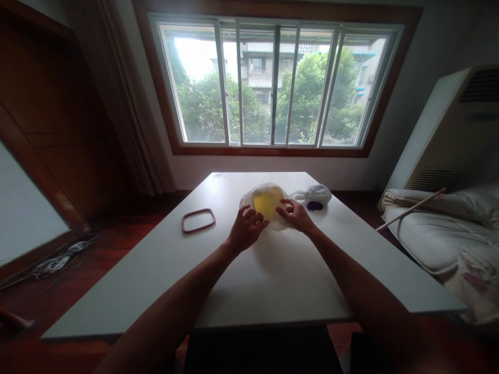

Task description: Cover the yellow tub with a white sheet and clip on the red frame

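Observation:
A thin whitish plastic bag [268,189] with something yellow [265,202] inside rests on the white table [288,280]. My left hand [248,226] is at the bag's near left side, its fingers curled against the plastic. At the right side, my right hand [296,215] has thumb and fingers apart, touching the bag. Beyond my right hand lies another pale plastic bag [320,193] with a purple item [314,206] at its near edge. A reddish-brown rounded rectangular frame [183,223] lies flat to the left of my left hand.
Behind the table is a wide window [273,147]. A cushioned seat [436,234] with a stick [413,208] over it stands at the right, near a tall white appliance [421,124]. Cables [56,262] lie on the floor at the left.

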`<move>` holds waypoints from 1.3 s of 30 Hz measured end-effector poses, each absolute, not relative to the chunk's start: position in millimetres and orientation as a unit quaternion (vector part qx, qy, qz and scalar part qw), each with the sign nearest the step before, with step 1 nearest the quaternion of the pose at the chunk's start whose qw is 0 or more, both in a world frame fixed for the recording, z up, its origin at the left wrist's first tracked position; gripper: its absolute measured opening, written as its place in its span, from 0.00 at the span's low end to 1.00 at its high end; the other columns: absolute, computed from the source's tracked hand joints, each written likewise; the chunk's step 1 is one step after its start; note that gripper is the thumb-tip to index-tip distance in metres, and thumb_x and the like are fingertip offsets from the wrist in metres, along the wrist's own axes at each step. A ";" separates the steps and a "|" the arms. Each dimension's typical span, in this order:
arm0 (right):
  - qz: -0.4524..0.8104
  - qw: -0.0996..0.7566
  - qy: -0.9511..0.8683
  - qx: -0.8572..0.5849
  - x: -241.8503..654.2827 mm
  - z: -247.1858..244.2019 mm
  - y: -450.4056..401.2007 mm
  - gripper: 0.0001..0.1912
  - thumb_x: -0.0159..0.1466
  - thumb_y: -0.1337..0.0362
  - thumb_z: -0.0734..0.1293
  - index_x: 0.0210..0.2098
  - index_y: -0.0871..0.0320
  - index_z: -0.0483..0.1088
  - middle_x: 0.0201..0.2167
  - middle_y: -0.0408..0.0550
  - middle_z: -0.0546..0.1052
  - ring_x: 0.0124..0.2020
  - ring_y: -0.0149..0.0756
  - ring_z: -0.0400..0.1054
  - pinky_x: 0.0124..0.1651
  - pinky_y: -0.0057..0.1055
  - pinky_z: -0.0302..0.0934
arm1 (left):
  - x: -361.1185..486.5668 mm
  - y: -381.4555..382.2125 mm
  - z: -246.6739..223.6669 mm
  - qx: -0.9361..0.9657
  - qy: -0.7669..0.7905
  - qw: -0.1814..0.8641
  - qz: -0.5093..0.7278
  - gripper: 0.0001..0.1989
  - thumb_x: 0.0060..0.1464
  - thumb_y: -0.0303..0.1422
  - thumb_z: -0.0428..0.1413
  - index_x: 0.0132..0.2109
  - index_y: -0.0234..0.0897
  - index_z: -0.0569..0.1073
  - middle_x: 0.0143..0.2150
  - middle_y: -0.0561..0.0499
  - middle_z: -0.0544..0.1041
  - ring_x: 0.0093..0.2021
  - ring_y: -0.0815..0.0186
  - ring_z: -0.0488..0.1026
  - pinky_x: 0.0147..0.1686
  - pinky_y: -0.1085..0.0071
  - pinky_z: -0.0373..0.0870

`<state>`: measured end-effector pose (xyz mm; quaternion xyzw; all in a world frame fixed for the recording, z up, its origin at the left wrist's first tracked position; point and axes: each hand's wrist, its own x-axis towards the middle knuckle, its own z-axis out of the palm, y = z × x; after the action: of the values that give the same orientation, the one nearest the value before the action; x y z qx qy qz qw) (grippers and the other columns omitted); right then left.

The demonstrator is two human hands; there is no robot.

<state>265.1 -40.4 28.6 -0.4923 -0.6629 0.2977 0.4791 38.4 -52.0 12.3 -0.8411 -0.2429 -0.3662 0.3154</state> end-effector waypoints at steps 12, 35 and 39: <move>-0.012 0.436 -0.710 -0.552 253.1 24.7 -41.8 0.09 0.65 0.60 0.62 0.35 0.55 0.72 0.41 0.53 0.78 0.34 0.40 0.72 0.37 0.35 0.65 | 45.8 -58.6 10.9 -0.857 -0.211 0.321 -0.344 0.10 0.60 0.25 0.55 0.41 0.45 0.78 0.36 0.52 0.78 0.40 0.64 0.71 0.59 0.54 0.62; 0.320 0.640 -0.618 -0.325 242.7 54.9 -61.9 0.18 0.63 0.46 0.65 0.34 0.56 0.67 0.27 0.43 0.73 0.27 0.33 0.66 0.30 0.30 0.62 | 49.5 -59.4 8.2 -0.862 -0.204 0.308 -0.346 0.11 0.59 0.23 0.56 0.42 0.43 0.78 0.36 0.53 0.77 0.42 0.64 0.70 0.61 0.55 0.59; 0.357 0.560 -0.656 -0.359 243.6 53.0 -63.2 0.21 0.61 0.44 0.68 0.37 0.58 0.71 0.23 0.41 0.72 0.22 0.30 0.62 0.25 0.28 0.57 | 48.4 -58.8 13.2 -0.851 -0.206 0.310 -0.372 0.09 0.59 0.25 0.57 0.41 0.43 0.79 0.38 0.52 0.79 0.45 0.60 0.70 0.58 0.54 0.60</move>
<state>243.6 -63.2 53.0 -0.3587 -0.6559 0.3572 0.5599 48.4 -58.8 13.2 -0.8506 -0.2057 -0.3717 0.3098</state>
